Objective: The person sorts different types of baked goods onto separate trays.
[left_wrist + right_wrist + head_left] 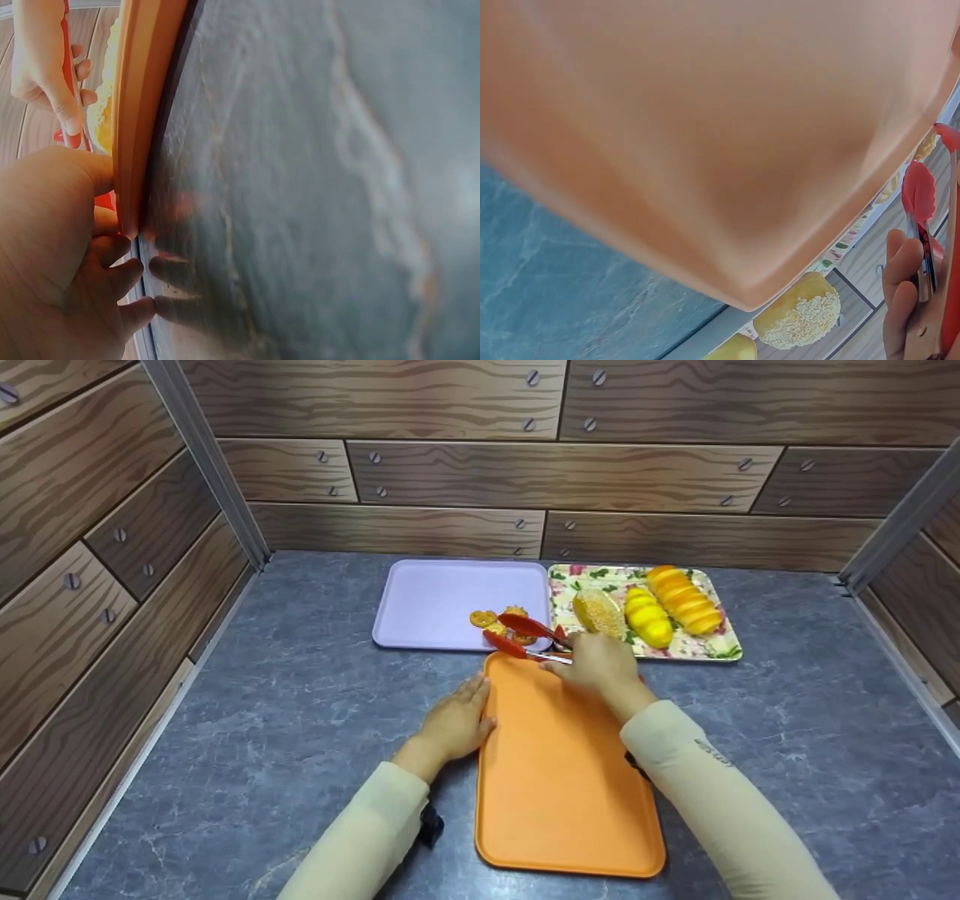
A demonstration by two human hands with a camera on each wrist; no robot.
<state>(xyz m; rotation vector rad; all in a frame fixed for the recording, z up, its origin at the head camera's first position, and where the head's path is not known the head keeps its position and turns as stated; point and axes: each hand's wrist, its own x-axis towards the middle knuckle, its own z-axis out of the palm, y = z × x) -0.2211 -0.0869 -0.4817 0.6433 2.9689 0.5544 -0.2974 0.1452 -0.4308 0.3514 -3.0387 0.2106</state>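
Observation:
My right hand (600, 664) grips metal tongs (536, 654) with red tips. The tips stand spread apart over the near right corner of the lilac tray (442, 592), among several small golden-brown cookies (484, 619), one of them pretzel-shaped. The tips partly cover the cookies. My left hand (454, 720) rests at the left edge of the orange tray (562, 787), its fingers stretched out along the rim. Seen from the left wrist, the fingertips (136, 315) touch the grey tabletop beside that rim. The orange tray's surface is bare.
A flowered tray (705, 651) adjoins the lilac one on the right. It bears a sesame bun (598, 613), a yellow bread roll (649, 617) and a longer orange-brown loaf (684, 600). Wood-patterned walls (450, 476) enclose the grey table (300, 697) at the back and sides.

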